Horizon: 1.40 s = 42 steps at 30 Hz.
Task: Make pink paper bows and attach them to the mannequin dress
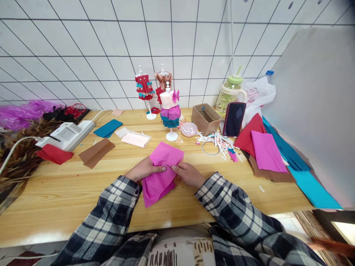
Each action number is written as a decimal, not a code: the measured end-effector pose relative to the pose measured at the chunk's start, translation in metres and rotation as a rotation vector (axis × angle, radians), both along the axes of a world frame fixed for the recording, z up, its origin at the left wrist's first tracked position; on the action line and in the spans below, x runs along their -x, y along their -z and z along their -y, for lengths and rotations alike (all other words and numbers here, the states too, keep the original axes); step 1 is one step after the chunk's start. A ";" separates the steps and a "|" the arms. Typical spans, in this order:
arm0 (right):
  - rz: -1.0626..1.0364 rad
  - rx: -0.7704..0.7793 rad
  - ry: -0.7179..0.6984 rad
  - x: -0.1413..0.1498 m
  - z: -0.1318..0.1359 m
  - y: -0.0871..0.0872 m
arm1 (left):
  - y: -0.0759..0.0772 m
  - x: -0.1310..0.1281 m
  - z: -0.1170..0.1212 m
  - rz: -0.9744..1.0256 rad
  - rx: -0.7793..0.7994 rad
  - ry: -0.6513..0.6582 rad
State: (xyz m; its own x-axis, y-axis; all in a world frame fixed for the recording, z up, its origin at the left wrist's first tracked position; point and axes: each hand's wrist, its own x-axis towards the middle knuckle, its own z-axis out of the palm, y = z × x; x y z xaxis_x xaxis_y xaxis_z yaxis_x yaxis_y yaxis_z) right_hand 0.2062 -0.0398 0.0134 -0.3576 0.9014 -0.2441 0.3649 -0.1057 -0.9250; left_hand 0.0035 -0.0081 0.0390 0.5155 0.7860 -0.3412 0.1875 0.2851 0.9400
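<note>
A bright magenta sheet of crepe paper (159, 188) is held above the front part of the wooden table. My left hand (144, 169) grips its left side, thumb on top. My right hand (190, 173) pinches the right edge between thumb and finger, close to the left thumb. Some thin dark line, perhaps a crease or wire, shows between the two thumbs; I cannot make out which. Beyond the paper stands a small white dress form (168, 98) wearing a pale pink top, a magenta bow and a magenta and teal skirt.
Two more dressed forms, one in a red dress (144, 87), stand by the tiled wall. Paper scraps (219, 142) surround a pink bowl (189, 129), a cardboard box (206, 119) and a propped phone (234, 119). Coloured sheets (269, 151) lie right; a power strip (66, 135) lies left.
</note>
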 end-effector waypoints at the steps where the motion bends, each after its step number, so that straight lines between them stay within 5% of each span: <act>1: -0.008 0.004 -0.002 0.000 0.000 0.000 | 0.000 0.000 0.000 0.003 -0.001 -0.004; 38: -0.078 -0.025 -0.007 0.001 -0.001 0.007 | 0.001 0.003 -0.001 0.086 -0.029 0.063; 42: -0.163 -0.017 0.020 -0.001 -0.002 0.011 | 0.005 0.010 -0.005 0.155 0.013 -0.047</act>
State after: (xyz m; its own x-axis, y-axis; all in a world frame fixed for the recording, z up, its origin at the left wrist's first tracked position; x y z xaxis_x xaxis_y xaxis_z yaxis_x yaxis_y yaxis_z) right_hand 0.2071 -0.0381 0.0029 -0.3726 0.9125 -0.1688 0.2082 -0.0951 -0.9735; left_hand -0.0061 -0.0028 0.0336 0.5254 0.8065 -0.2709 0.0271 0.3024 0.9528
